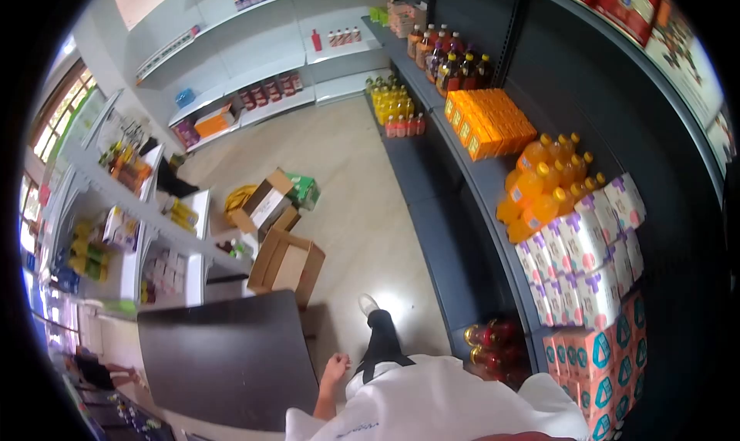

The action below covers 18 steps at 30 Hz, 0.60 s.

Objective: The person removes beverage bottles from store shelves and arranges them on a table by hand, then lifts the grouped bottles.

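Observation:
My left hand [335, 368] hangs low beside my body, between the dark table [227, 356] and my leg. Its fingers are curled in loosely, and nothing shows in them. The table's right edge is the surface nearest to it, and the two are apart. I cannot see my right hand; my white shirt [432, 398] fills that side. Close to my right, dark red bottles [493, 345] lie on the lowest shelf. Above them are white packs with purple marks [578, 248] and pink cartons [593, 364].
An open cardboard box [287, 264] stands on the floor ahead, with more boxes [270, 202] behind it. Along the right, a dark shelf [470, 183] bears orange bottles [543, 183] and orange packs [489, 121]. White shelves [254, 79] line the back. Another person [100, 371] is at far left.

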Tool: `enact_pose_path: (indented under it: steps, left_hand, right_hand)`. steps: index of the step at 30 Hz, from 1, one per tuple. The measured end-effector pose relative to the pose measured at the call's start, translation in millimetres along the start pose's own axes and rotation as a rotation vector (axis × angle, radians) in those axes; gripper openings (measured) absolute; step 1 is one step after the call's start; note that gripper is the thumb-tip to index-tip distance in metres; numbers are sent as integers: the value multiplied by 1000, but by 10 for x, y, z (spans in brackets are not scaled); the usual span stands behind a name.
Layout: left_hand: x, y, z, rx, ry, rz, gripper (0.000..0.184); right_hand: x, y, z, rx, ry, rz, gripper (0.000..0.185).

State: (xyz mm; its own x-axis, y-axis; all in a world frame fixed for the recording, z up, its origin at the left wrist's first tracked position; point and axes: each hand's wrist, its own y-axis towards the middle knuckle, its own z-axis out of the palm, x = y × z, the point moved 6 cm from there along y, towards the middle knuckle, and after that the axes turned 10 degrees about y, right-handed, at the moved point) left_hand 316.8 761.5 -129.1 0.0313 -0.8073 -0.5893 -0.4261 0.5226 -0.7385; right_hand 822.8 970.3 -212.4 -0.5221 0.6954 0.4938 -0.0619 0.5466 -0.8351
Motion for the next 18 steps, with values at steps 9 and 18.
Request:
enact_pose_path:
  steps: [9, 18]
  left_hand:
    - [-1976, 2023, -1099, -158, 53, 216, 36]
    - [-5840, 2447, -1384, 73, -341, 558, 33]
  right_hand:
    - [2275, 119, 552, -195, -619, -209, 31]
    - [6498, -183, 809, -516, 108, -1075, 23]
